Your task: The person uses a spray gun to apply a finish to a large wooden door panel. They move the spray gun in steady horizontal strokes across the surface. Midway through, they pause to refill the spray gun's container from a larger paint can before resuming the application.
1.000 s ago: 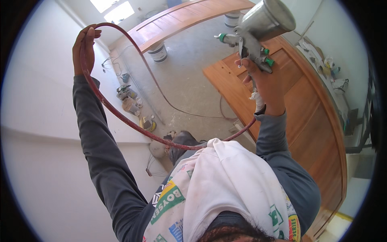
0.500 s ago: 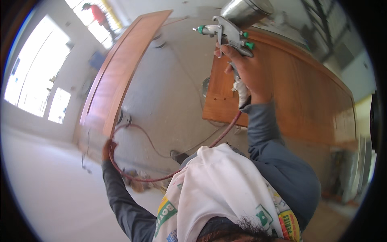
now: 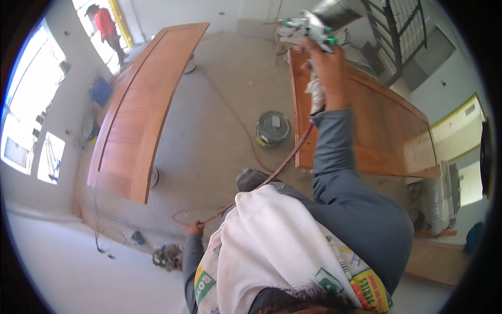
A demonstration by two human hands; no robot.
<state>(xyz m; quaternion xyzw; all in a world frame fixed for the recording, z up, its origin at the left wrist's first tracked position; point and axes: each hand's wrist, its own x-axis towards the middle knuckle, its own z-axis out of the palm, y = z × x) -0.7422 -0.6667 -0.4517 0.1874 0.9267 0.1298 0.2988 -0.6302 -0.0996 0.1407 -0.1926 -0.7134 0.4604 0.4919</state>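
Observation:
My right hand is raised, closed round the grip of a silver spray gun with green knobs and a metal cup, white wrapping below the grip. A red hose runs from it down across my body to my left hand, low beside me and closed on the hose. A brown wooden door panel lies behind and right of my right arm; another lies to the left, resting on buckets.
A dark lidded bucket stands between the panels. A person in red stands by the back-left opening. A blue container is near the left wall, a dark stair railing at back right, and tools lie along the near-left wall.
My view has swung round, bringing both panels and the person into sight. My left hand has lowered with the hose. The spray gun is a little higher in the picture.

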